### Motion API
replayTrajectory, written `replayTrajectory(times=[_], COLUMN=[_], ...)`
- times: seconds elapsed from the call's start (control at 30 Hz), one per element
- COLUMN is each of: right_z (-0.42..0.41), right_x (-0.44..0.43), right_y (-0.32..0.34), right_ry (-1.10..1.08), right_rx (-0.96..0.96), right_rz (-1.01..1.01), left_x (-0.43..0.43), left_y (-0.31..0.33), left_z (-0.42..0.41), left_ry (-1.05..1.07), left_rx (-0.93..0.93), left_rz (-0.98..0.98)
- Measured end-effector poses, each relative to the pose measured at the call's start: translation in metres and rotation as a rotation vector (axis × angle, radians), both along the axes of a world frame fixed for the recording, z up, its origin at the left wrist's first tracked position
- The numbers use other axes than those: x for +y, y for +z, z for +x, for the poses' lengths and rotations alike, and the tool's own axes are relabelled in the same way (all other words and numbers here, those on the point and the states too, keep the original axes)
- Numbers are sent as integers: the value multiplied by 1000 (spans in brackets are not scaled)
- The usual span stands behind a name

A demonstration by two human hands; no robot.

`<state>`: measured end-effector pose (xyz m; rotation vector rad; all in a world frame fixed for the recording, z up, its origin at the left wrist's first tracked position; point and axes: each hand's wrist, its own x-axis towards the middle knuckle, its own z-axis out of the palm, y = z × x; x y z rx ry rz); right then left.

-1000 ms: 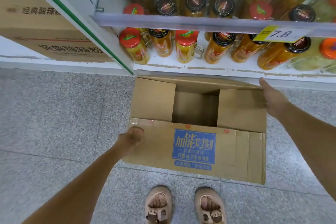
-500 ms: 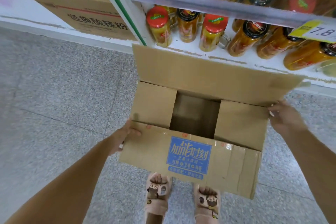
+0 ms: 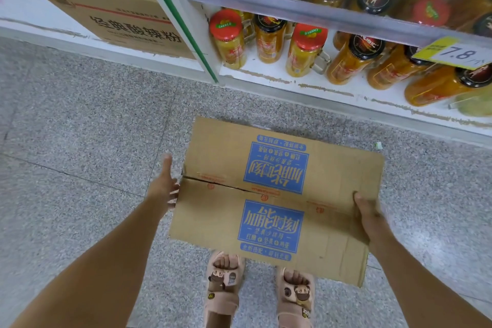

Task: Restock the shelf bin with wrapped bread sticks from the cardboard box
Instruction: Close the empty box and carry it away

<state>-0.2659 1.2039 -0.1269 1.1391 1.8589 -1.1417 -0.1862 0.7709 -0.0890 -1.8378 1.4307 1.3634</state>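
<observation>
The cardboard box (image 3: 279, 194) shows a face closed by two flaps meeting at a seam, so nothing can reach in from above; the right hand (image 3: 368, 218) grips its right edge and the left hand (image 3: 163, 186) lies open just beside its left edge. Bare floor (image 3: 80, 128) gives room to the left and in a strip between box and shelf. Beyond that strip, jars (image 3: 306, 50) crowd the bottom shelf (image 3: 266, 72) under a low rail (image 3: 279, 5), and a large carton (image 3: 111, 8) fills the bay left of the green-edged upright (image 3: 181, 21).
</observation>
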Motion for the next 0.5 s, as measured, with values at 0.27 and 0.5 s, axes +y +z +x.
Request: replayTrajectory(times=[0.27,0.5], right_z=[2,-37], right_x=[-19,-53], right_y=[18,90], right_ry=[114,307], right_rx=[-68,27], right_rz=[72,76], left_x=[18,-6], left_y=[6,95], left_z=[-13,4], left_ry=[-418,-338], left_rx=[-49,-107], left_rz=[-178,-262])
